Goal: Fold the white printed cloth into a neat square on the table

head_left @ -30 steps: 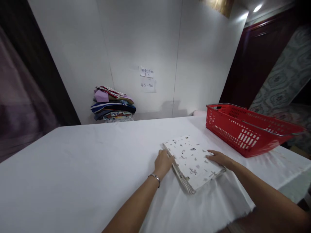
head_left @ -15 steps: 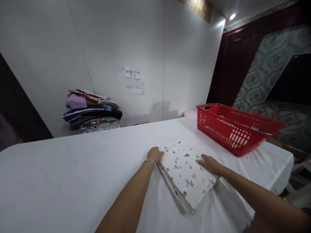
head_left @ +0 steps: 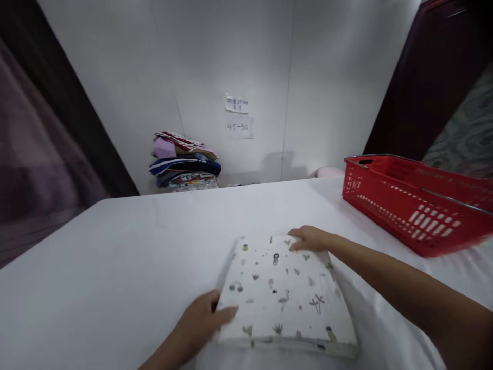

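Note:
A folded white cloth (head_left: 269, 288), printed with small palms, cacti and birds, lies flat on the white-covered table, several layers thick. My left hand (head_left: 204, 316) grips its left side close to the near corner, thumb on top and the other fingers partly hidden along the edge. At the far right corner, my right hand (head_left: 311, 239) holds the cloth with its thumb over the top and its fingers at the far edge. The near folded edge faces me and is slightly blurred.
A red plastic basket (head_left: 389, 198) with metal handles stands on the table (head_left: 127, 257) at the right. Stacked folded fabrics (head_left: 185, 164) sit at the table's far side, by a white wall bearing paper labels (head_left: 239, 126). A purplish curtain (head_left: 38, 154) hangs at the left.
The cloth has turned so its near edge faces me. My left hand has shifted from its far left corner to the near left side; my right hand is now at the far edge. The view swung left.

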A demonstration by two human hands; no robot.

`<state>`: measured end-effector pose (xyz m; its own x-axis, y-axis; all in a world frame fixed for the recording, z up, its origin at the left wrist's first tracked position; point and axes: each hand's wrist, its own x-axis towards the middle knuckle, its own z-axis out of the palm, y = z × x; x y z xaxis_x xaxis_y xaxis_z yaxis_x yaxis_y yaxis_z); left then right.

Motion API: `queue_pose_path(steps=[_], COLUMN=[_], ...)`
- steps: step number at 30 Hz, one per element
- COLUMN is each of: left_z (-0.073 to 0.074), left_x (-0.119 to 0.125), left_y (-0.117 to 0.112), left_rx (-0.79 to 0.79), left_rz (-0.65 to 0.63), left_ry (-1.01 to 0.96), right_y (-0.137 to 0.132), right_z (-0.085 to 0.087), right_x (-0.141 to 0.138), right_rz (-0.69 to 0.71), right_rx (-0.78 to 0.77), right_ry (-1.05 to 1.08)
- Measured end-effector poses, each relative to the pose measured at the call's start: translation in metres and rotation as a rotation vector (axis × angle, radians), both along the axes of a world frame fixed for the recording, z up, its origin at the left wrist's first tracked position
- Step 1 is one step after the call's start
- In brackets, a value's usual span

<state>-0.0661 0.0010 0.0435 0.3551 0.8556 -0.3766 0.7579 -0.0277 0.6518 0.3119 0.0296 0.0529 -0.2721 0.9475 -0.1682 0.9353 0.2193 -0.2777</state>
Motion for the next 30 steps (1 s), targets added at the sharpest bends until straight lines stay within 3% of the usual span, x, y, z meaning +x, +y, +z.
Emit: queue_pose_path(steps=[2,4,7,10,14,19,24,28,30], left_z=[-0.006,-0.01,-0.01,-0.007,-0.006,-0.008,-0.003,-0.001,-0.003], left_x=[-0.021,-0.034,-0.04,-0.037,-0.035,-0.035,-0.034,-0.039,-0.043], left_y=[-0.016,-0.024,-0.024,-0.024,-0.029,-0.033,-0.042,-0.054,-0.059], left_rx=[0.008,0.036,0.074,0.108,0.201,0.248,0.308,0.327,0.425], left_rz=[0.06,0.12,0.177,0.174,0.154,0.146,0.19,0.111,0.074], left_ry=[0.019,0.044,0.121,0.172,0.209,0.251,0.241,0.29,0.294], right_y=[0.032,0.059,0.083,0.081,0.043,-0.045,-0.126,-0.152,-0.154], right_z=[0.001,-0.002,-0.011,-0.018,-0.018,-0.022,-0.034,-0.042,-0.047], right_x=[-0.029,-0.056,-0.082,-0.084,-0.053,-0.017,-0.025,-0.039,-0.043], right_rz=[0.147,0.198,0.111,0.032,-0.108,-0.234,-0.098,0.069,0.128], right_rx=[0.065,0.128,0.186,0.215,0.326,0.434,0.494,0.596,0.616], right_ry=[-0.046,-0.071,-0.059,-0.036,0.065,0.251,0.315,0.296,0.26])
